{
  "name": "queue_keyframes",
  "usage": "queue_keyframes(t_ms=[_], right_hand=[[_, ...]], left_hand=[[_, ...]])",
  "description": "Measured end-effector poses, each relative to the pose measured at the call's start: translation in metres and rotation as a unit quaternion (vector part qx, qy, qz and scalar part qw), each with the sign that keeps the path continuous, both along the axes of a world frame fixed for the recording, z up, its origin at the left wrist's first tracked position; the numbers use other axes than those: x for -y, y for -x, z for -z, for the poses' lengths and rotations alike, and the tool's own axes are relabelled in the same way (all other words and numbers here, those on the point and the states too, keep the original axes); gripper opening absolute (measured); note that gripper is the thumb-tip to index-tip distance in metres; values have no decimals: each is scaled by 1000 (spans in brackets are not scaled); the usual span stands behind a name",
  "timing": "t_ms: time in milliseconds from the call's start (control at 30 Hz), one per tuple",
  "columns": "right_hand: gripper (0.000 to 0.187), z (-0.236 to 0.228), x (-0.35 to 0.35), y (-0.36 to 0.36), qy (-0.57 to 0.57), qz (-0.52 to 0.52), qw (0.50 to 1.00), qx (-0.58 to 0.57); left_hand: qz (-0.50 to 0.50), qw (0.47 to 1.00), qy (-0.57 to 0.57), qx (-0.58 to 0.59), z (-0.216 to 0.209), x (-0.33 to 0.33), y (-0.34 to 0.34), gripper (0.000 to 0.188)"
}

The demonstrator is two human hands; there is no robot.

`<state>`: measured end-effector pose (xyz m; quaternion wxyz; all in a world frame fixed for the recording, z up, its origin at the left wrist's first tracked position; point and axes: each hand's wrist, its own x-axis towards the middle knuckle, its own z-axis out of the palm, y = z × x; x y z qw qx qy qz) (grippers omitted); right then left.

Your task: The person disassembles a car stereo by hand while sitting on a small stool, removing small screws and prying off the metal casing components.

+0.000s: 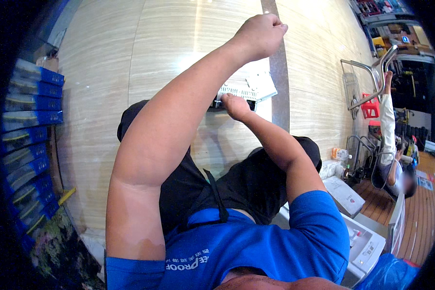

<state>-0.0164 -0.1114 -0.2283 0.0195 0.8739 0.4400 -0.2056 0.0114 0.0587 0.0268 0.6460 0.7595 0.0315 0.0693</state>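
Observation:
My left hand (263, 37) is stretched far forward and to the right, above the floor near a dark floor stripe. Its fingers are curled into a pinch; whatever they may hold is too small or hidden to name. Lower down, my right hand (237, 107) rests at the near side of a white slotted housing (245, 92) with a dark base. The fingers of this hand are bent together at the housing's left part, and what lies between them cannot be made out. A white flat panel (262, 86) lies against the housing's right end. My left forearm hides part of the housing.
Blue boxes (31, 130) are stacked along the left. At the right stand a metal-framed chair (364, 79), a red stool (370, 106) and bottles (340, 154). Another person (388, 130) sits farther right. White cartons (344, 195) are beside my right arm.

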Motion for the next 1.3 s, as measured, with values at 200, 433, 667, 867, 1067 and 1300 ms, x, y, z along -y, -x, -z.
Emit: queue_keyframes(t_ms=[200,433,667,867,1067,1300], right_hand=[[14,7,4,-2,-20,19,1000,-2],[13,4,2,-4,-30,32,999,-13],[12,7,3,0,-24,8,1000,-4],[12,14,4,0,-29,6,1000,0],[11,13,3,0,-35,13,999,6],[11,8,2,1,-27,7,1000,4]], left_hand=[[1,1000,11,-24,-5,0,4,39],[-13,998,-55,2,-5,-2,3,41],[-14,999,-29,-14,-3,2,7,40],[-5,998,-56,6,0,-2,3,41],[-8,999,-53,7,0,-2,4,39],[-11,998,-56,8,1,-1,5,39]])
